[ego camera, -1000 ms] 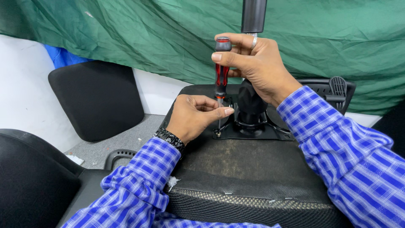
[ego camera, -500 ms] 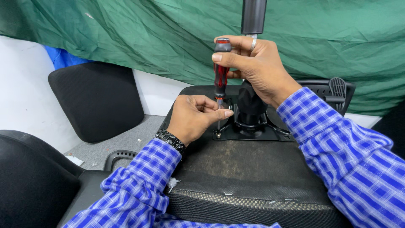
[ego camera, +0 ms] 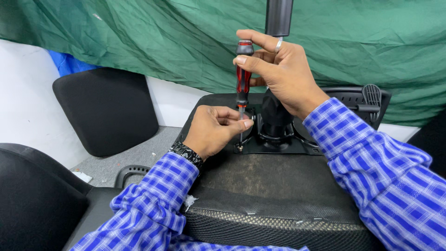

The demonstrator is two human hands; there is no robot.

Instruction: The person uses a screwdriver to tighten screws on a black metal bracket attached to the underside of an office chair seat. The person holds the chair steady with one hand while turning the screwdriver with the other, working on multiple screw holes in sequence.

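Nearest the camera lies the upturned office chair seat (ego camera: 274,195), its dark underside facing up and its mesh edge toward the person. It carries everything else here, and turned over like this it offers its fittings to a tool from above.

On that underside rests the left hand (ego camera: 211,130), with a dark watch (ego camera: 186,152) at the wrist. Its grip is pinched together, thumb and forefinger closed on the thin metal shaft just above the tip. This seems meant to steady the blade and keep it centred on a small screw (ego camera: 239,148) directly below the pinch, at the near left corner of the black metal mounting plate (ego camera: 278,144).

Straight above the left grip, the right hand (ego camera: 278,74) is clamped around the top of the red-and-black screwdriver (ego camera: 243,76), thumb across the handle and a ring on one finger. The tool stands nearly upright, which would put downward pressure along the shaft onto the screw.

Just right of and behind the shaft rises the black gas-lift column (ego camera: 277,18) from the centre of the plate. The right hand sits close in front of it.

Farther right lies a black lever (ego camera: 369,100). Off to the left, well apart, a black cushion (ego camera: 106,109) leans on the white wall, and a green tarpaulin (ego camera: 139,37) hangs behind it all.
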